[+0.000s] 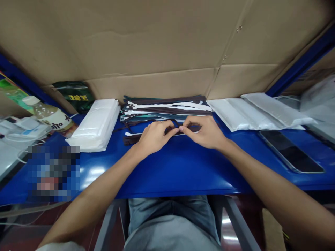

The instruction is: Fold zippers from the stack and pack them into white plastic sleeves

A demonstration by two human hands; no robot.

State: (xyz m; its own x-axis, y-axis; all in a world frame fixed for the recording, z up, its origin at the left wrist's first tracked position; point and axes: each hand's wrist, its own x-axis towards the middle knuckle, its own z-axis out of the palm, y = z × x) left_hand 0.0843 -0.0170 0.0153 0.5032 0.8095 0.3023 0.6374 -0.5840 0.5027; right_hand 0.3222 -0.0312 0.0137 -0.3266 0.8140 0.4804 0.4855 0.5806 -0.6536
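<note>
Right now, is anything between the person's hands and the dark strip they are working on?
Nothing visible. The left hand and right hand already pinch the dark strip on the blue table, in front of the strip pile.

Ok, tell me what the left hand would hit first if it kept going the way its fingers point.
The left hand points right, toward the right hand; their fingertips already nearly meet over the dark zipper strip, so it would likely meet those fingers first.
</note>
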